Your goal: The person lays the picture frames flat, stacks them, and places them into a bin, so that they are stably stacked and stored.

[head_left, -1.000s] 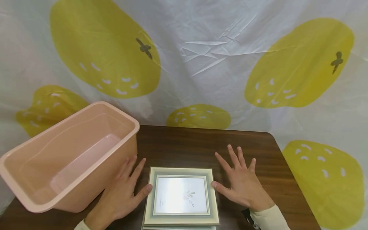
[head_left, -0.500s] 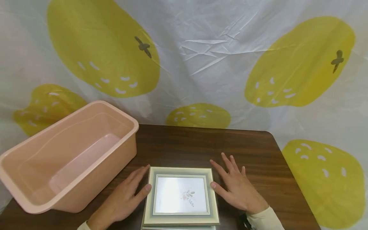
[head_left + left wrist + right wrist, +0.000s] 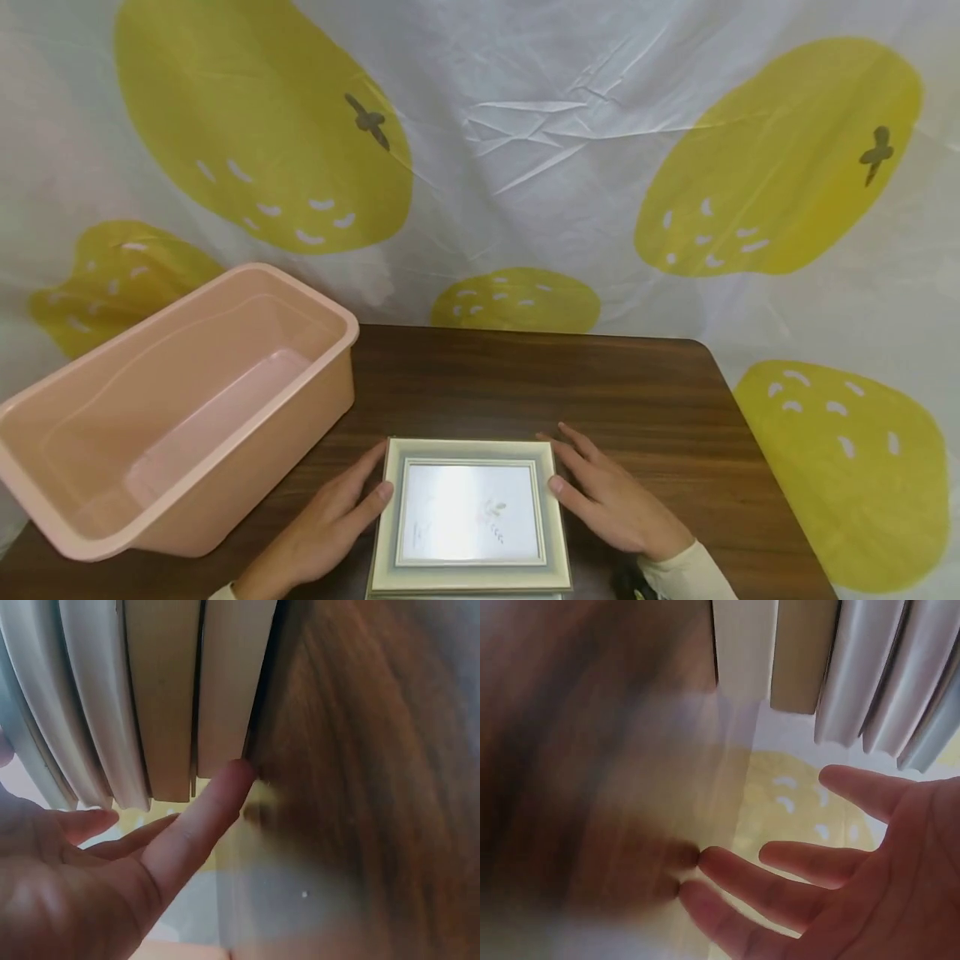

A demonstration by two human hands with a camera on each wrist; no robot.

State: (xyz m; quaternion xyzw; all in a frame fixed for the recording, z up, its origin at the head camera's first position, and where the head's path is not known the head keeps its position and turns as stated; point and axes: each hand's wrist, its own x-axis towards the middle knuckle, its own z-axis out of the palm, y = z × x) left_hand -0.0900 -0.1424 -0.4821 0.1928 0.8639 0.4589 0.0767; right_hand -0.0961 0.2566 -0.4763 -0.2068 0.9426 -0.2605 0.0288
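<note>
A cream and grey picture frame (image 3: 468,577) with a small plant print behind shiny glass lies on top of a stack near the table's front. Several frame edges (image 3: 161,712) show one above another in the left wrist view, pale and tan. Along the stack's left side lies my left hand (image 3: 318,529), thumb at the top frame's edge, one fingertip down at the lowest frame by the tabletop. My right hand (image 3: 615,508) stands at the opposite side with its thumb at the top edge. Its fingers (image 3: 765,889) are extended and spread, two tips down at the table.
A deep pink plastic bin (image 3: 247,467) stands at the left of the dark wooden table (image 3: 525,375), with nothing in it. Behind the table hangs a white curtain (image 3: 517,208) printed with yellow lemons.
My fingers have drawn in from a wide spread toward the stack's sides. The left fingers have come away from the bin; the right hand has moved left and nearer. The frames have stayed put.
</note>
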